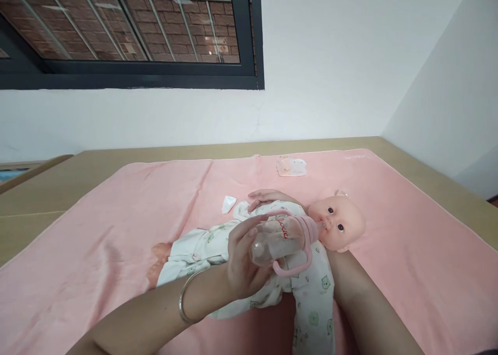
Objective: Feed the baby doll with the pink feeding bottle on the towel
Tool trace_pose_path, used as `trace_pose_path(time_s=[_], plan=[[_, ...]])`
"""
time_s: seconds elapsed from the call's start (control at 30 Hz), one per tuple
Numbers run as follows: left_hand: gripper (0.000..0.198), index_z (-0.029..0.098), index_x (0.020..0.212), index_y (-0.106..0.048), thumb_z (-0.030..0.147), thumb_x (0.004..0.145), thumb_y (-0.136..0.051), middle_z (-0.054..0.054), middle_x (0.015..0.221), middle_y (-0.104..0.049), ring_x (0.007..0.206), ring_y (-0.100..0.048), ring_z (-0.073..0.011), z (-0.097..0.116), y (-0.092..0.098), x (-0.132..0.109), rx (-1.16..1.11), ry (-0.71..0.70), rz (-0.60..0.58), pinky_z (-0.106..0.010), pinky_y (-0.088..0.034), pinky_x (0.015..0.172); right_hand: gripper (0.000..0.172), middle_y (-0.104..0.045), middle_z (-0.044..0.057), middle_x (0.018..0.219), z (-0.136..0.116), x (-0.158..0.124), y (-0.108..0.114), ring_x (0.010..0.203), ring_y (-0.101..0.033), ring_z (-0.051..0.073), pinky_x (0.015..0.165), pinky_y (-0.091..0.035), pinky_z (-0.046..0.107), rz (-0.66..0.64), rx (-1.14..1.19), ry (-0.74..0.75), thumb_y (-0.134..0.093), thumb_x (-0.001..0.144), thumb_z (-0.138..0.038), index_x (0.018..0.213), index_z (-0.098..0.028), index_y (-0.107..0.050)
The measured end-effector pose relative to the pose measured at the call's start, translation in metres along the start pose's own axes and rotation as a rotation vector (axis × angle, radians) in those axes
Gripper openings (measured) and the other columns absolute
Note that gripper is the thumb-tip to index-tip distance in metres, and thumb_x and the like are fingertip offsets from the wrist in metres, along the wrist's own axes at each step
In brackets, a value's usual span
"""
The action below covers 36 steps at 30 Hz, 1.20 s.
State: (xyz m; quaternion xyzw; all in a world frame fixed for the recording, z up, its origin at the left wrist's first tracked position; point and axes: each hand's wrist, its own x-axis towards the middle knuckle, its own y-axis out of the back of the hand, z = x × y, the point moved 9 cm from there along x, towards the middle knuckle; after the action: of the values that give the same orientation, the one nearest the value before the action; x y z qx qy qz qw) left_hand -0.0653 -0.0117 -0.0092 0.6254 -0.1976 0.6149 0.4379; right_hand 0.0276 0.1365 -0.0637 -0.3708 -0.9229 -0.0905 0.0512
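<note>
A baby doll point(337, 222) in a white patterned suit lies on its back, with its head to the right and bare feet point(159, 256) to the left. My left hand point(246, 259), with a bangle on the wrist, is closed round the lower end of a clear baby bottle point(280, 238). The bottle has a pink collar and handles, and its teat is at the doll's mouth. My right forearm passes under the doll's neck. Beyond the doll's torso, my right hand point(268, 197) curves against its far arm, partly hidden by the sleeve.
A pink sheet point(148, 199) covers most of the tan-edged surface point(229, 151). A small white folded piece point(229, 204) lies beside the doll, and a pale packet point(291, 166) lies near the back edge. Behind are a white wall and a barred window point(155, 69).
</note>
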Motion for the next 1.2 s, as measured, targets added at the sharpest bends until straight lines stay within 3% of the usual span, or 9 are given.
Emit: trace_pose_path(time_s=[0.17, 0.37, 0.5, 0.6, 0.73, 0.87, 0.97, 1.13, 1.2], plan=[[0.069, 0.018, 0.160, -0.029, 0.027, 0.098, -0.058, -0.018, 0.138, -0.050, 0.126, -0.060, -0.0288, 0.001, 0.000, -0.002, -0.104, -0.027, 0.016, -0.043, -0.062, 0.094, 0.035, -0.070, 0.004, 0.110, -0.007, -0.007, 0.005, 0.113, -0.066, 0.025, 0.080, -0.064, 0.036, 0.042, -0.085, 0.013, -0.080, 0.072, -0.043, 0.104, -0.034, -0.071], [0.068, 0.018, 0.159, -0.031, 0.027, 0.097, -0.057, -0.018, 0.140, -0.050, 0.126, -0.060, -0.0302, 0.000, 0.000, -0.003, -0.149, -0.017, 0.034, -0.045, -0.063, 0.094, 0.055, -0.067, 0.008, 0.126, 0.003, 0.003, -0.015, 0.119, -0.063, 0.022, 0.099, -0.057, 0.037, -0.054, -0.004, 0.051, -0.072, 0.080, -0.047, 0.129, -0.026, -0.061], [0.070, 0.014, 0.157, -0.034, 0.026, 0.095, -0.062, -0.021, 0.141, -0.051, 0.127, -0.059, -0.0325, 0.000, 0.000, -0.005, -0.172, -0.043, 0.049, -0.046, -0.063, 0.093, 0.062, -0.065, 0.012, 0.128, 0.011, 0.008, -0.013, 0.125, -0.059, 0.023, 0.105, -0.054, 0.039, -0.088, 0.026, 0.087, -0.069, 0.080, -0.061, 0.126, -0.020, -0.062], [0.071, 0.011, 0.157, -0.034, 0.023, 0.093, -0.062, -0.021, 0.141, -0.050, 0.130, -0.057, -0.0313, 0.001, 0.000, -0.005, -0.189, -0.068, 0.064, -0.044, -0.062, 0.097, 0.070, -0.063, 0.014, 0.130, 0.002, 0.003, -0.012, 0.136, -0.051, 0.024, 0.116, -0.045, 0.040, -0.151, 0.052, 0.234, -0.062, 0.081, -0.074, 0.121, -0.017, -0.064], [0.070, 0.015, 0.158, -0.032, 0.026, 0.095, -0.060, -0.020, 0.144, -0.049, 0.126, -0.060, -0.0324, -0.001, -0.002, -0.005, -0.209, -0.039, 0.044, -0.046, -0.064, 0.092, 0.065, -0.061, 0.013, 0.135, -0.011, -0.007, -0.008, 0.147, -0.040, 0.023, 0.127, -0.031, 0.043, -0.153, 0.024, 0.370, -0.057, 0.089, -0.069, 0.130, -0.018, -0.058], [0.073, 0.017, 0.159, -0.030, 0.024, 0.094, -0.061, -0.020, 0.145, -0.049, 0.124, -0.060, -0.0323, -0.001, -0.002, -0.004, -0.198, -0.032, 0.024, -0.048, -0.064, 0.090, 0.057, -0.063, 0.012, 0.132, -0.010, -0.003, -0.012, 0.144, -0.044, 0.023, 0.127, -0.032, 0.043, -0.205, -0.050, 0.343, -0.062, 0.089, -0.064, 0.123, -0.019, -0.062], [0.074, 0.016, 0.160, -0.027, 0.022, 0.094, -0.060, -0.019, 0.146, -0.047, 0.127, -0.058, -0.0310, 0.000, -0.003, -0.004, -0.191, -0.033, 0.008, -0.046, -0.062, 0.095, 0.064, -0.062, 0.012, 0.134, -0.007, 0.000, -0.012, 0.141, -0.047, 0.023, 0.125, -0.035, 0.042, -0.213, -0.049, 0.332, -0.061, 0.087, -0.068, 0.127, -0.019, -0.060], [0.070, 0.014, 0.159, -0.028, 0.020, 0.096, -0.056, -0.021, 0.146, -0.047, 0.127, -0.058, -0.0332, 0.000, -0.002, -0.003, -0.202, -0.028, 0.008, -0.049, -0.062, 0.092, 0.077, -0.061, 0.015, 0.133, -0.011, -0.007, -0.011, 0.143, -0.045, 0.026, 0.125, -0.034, 0.043, -0.170, 0.008, 0.467, -0.053, 0.086, -0.077, 0.135, -0.017, -0.054], [0.070, 0.014, 0.160, -0.027, 0.022, 0.097, -0.057, -0.021, 0.146, -0.047, 0.127, -0.058, -0.0327, 0.000, -0.003, -0.003, -0.193, -0.029, 0.008, -0.049, -0.063, 0.092, 0.082, -0.059, 0.015, 0.137, -0.010, -0.008, -0.011, 0.140, -0.048, 0.026, 0.123, -0.036, 0.042, -0.148, -0.001, 0.458, -0.050, 0.086, -0.080, 0.138, -0.017, -0.051]])
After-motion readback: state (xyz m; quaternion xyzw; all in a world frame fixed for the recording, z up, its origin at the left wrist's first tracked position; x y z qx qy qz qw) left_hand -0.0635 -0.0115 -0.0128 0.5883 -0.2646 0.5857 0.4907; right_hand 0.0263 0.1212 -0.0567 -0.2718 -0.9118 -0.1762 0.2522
